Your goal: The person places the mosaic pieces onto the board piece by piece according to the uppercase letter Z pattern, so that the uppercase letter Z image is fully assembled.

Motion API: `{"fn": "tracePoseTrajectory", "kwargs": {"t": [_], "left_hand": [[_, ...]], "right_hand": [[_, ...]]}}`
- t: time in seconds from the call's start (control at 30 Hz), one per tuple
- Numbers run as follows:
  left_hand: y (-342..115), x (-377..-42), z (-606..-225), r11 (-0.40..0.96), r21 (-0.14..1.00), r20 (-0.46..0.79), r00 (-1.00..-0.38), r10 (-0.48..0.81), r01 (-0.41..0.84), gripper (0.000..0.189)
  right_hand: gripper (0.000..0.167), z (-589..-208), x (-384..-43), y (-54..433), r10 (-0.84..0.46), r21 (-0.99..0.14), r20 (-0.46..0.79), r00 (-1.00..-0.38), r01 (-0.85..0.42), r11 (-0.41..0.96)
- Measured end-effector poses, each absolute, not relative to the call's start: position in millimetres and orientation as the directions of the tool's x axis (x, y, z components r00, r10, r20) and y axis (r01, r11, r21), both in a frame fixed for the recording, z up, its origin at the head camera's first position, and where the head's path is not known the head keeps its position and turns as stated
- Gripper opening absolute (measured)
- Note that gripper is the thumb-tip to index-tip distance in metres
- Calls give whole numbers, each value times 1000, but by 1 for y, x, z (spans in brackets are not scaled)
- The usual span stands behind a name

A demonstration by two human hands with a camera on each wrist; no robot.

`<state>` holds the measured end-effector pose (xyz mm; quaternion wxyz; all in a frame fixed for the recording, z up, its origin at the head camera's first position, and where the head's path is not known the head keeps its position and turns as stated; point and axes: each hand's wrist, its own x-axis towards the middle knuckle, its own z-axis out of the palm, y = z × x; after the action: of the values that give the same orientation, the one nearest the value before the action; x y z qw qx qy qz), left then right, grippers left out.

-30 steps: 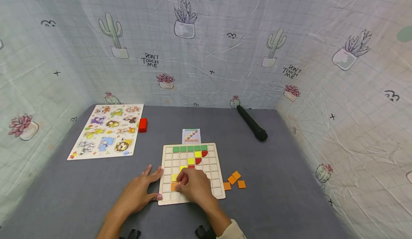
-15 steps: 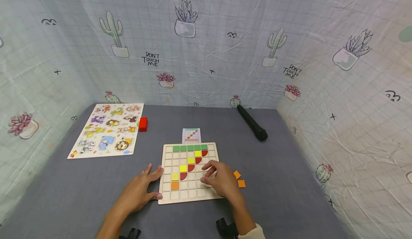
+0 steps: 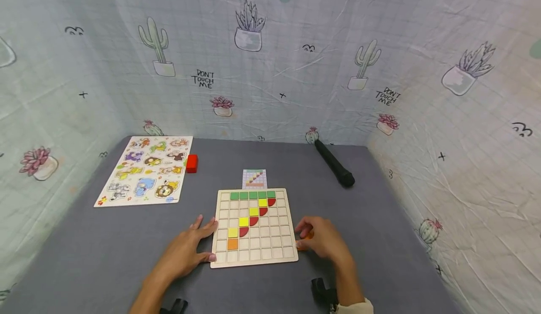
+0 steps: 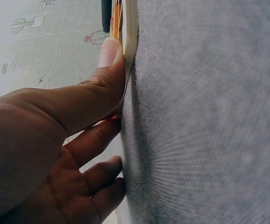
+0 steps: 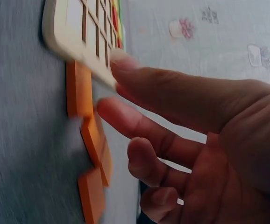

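Observation:
A wooden grid board [image 3: 281, 232] lies on the grey mat, with a green row along its top, a diagonal of yellow and red tiles, and one orange tile [image 3: 232, 244] at the lower left. My left hand [image 3: 203, 243] lies flat beside the board's left edge; in the left wrist view the thumb [image 4: 110, 51] presses that edge [image 4: 130, 42]. My right hand [image 3: 302, 238] hovers over loose orange tiles [image 3: 310, 234] just right of the board. In the right wrist view its fingers [image 5: 125, 116] reach towards three orange tiles [image 5: 79, 88] and pinch none.
A small pattern card [image 3: 254, 179] lies behind the board. An animal puzzle board [image 3: 143, 171] and a red block [image 3: 192, 163] sit at the back left. A black cylinder [image 3: 334, 164] lies at the back right. Printed cloth walls [image 3: 270, 70] close in three sides.
My right hand left an orange tile in the board's lower-left area and moved right to the loose orange tiles. The left hand stayed against the board.

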<state>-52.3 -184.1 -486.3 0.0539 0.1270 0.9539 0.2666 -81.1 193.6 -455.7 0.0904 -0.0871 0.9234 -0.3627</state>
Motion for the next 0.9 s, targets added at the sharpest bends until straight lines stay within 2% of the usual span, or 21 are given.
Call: {"fn": "tracePoseTrajectory", "kwargs": {"t": [0.37, 0.9], "left_hand": [[-184, -54, -486, 829, 518, -38, -962, 269, 211, 92], [-183, -52, -485, 834, 514, -50, -964, 261, 200, 93]], "right_hand": [[31, -458, -82, 198, -254, -583, -145, -956, -125, 803], [25, -458, -80, 198, -202, -603, -58, -978, -127, 788]]}}
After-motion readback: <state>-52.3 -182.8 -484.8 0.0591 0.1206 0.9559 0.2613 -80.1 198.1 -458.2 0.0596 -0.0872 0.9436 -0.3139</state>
